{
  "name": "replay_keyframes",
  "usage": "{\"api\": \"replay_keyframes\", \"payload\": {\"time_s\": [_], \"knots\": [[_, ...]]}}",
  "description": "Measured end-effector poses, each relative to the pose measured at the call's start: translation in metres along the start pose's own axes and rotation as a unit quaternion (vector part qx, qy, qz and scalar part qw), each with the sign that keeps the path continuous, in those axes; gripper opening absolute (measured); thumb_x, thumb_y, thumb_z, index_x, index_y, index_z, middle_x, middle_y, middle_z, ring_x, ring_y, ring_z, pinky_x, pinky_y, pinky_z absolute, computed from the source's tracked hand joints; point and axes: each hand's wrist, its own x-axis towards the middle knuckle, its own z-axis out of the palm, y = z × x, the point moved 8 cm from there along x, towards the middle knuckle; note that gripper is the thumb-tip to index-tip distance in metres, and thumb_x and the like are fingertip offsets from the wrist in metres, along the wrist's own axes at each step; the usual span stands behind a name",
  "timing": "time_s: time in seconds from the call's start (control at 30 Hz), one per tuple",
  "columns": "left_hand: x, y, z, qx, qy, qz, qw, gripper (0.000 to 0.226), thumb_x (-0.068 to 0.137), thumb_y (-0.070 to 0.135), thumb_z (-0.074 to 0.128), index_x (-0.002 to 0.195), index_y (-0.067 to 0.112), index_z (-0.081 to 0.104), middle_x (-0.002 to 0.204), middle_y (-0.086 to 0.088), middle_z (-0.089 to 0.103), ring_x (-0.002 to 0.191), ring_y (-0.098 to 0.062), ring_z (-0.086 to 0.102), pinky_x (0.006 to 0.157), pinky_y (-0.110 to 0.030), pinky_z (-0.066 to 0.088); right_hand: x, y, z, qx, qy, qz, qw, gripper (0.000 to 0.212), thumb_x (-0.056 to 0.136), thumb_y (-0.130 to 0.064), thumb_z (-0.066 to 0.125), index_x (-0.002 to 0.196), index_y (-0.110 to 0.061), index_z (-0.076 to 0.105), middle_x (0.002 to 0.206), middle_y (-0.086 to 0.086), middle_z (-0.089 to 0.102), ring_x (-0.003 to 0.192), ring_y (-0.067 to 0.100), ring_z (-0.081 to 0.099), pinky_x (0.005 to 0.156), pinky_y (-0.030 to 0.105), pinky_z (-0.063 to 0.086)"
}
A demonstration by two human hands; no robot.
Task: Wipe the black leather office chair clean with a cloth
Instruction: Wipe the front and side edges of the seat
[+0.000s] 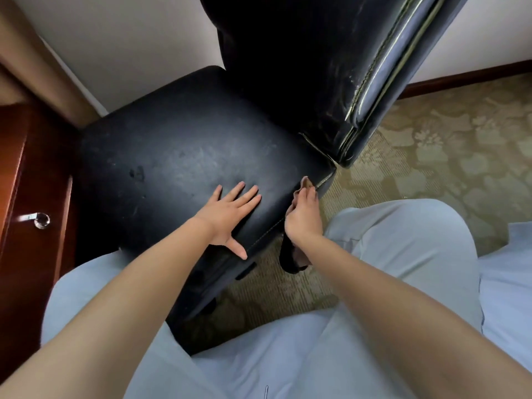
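The left hand (227,208) rests flat, fingers spread wide, on the black leather office chair's seat (178,156). The right hand (302,217) grips a dark cloth (290,254) at the seat's right edge. Smudges remain mid-seat, so wiping seems unfinished.

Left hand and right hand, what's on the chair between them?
Head view: only bare black seat leather and its stitched edge seam separate the left hand from the right hand, which holds the cloth.

Wooden cabinet (34,180) crowds the chair seat (178,156) leftward; carpet (431,156) lies open rightward.
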Motion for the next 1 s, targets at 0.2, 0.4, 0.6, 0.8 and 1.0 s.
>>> {"api": "replay_keyframes", "payload": {"time_s": [0.2,0.4,0.6,0.8,1.0], "knots": [[-0.003,-0.001,-0.002,0.013,0.035,0.003,0.999,0.133,0.061,0.085,0.054,0.150,0.018,-0.018,0.157,0.003,-0.022,0.144,-0.021,-0.022,0.116,-0.049,-0.008,-0.085,-0.030,0.046,-0.012,-0.023,-0.068,0.997,0.062,0.099,-0.010,0.034,0.151,-0.007,0.000,0.158,0.008,-0.010,0.145,0.021,-0.011,0.116,0.027,-0.001],[-0.026,-0.005,0.017,0.029,0.040,0.013,0.999,0.125,0.064,0.089,0.038,0.141,0.016,-0.027,0.156,-0.001,-0.026,0.139,-0.017,-0.029,0.117,-0.046,-0.009,-0.041,-0.013,0.027,-0.030,-0.019,-0.053,0.998,0.059,0.099,-0.008,0.034,0.151,-0.010,0.006,0.159,0.003,-0.005,0.146,0.017,-0.003,0.115,0.027,0.009],[-0.033,0.002,0.023,0.050,0.003,0.020,0.999,0.140,0.056,0.091,0.048,0.147,0.013,-0.025,0.147,0.000,-0.037,0.137,-0.022,-0.033,0.116,-0.055,-0.008,-0.043,-0.016,0.019,-0.049,0.003,-0.044,0.998,0.060,0.099,-0.010,0.035,0.151,-0.007,0.005,0.159,0.009,-0.003,0.146,0.022,-0.003,0.117,0.030,0.007],[-0.036,0.003,0.022,0.061,0.018,0.007,0.998,0.137,0.058,0.092,0.046,0.150,0.014,-0.020,0.154,-0.001,-0.029,0.138,-0.021,-0.031,0.116,-0.052,-0.007,-0.105,-0.042,0.054,-0.033,-0.061,-0.102,0.992,0.059,0.101,-0.012,0.032,0.151,-0.006,0.002,0.158,0.008,-0.008,0.146,0.021,-0.008,0.117,0.028,0.004],[-0.054,0.006,0.034,0.068,0.001,0.027,0.997,0.140,0.058,0.091,0.047,0.146,0.011,-0.026,0.150,-0.003,-0.035,0.138,-0.023,-0.032,0.116,-0.054,-0.010,-0.036,-0.019,0.021,-0.040,-0.032,-0.025,0.998,0.056,0.099,-0.010,0.035,0.150,-0.006,0.012,0.159,0.007,0.002,0.146,0.022,0.002,0.116,0.030,0.010]]}}
